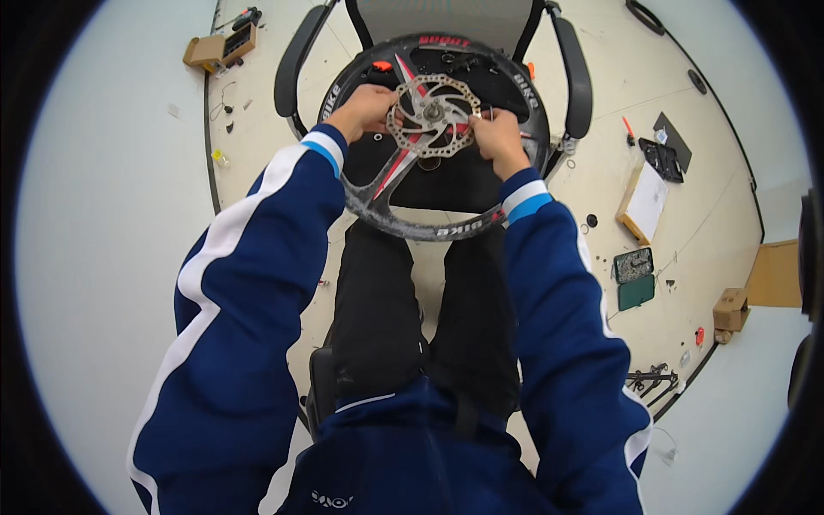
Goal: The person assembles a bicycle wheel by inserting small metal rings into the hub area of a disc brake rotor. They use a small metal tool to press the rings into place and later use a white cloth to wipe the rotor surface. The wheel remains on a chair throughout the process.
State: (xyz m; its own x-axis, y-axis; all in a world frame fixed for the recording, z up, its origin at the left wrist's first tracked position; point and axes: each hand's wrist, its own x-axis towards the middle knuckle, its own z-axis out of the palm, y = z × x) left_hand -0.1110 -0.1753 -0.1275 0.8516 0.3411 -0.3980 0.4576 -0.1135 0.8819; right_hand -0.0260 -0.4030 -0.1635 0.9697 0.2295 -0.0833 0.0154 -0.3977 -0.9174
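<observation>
A silver brake disc (421, 110) with a ring of holes and curved arms sits over the centre of a black wheel (371, 210). The wheel has broad spokes with red and white stripes and lies flat across a black chair seat (438, 190). At the disc's left edge, my left hand (371, 108) has its fingers closed on the rim. My right hand (498, 139) pinches the opposite edge between thumb and fingers. Whether the disc rests fully on the hub cannot be made out.
Armrests (573, 77) flank the wheel. Small parts lie on the seat between the spokes. On the floor to the right are a black tool case (661, 161), a white-topped board (645, 202), a green parts box (635, 292) and a carton (731, 309). An open cardboard box (206, 51) stands far left.
</observation>
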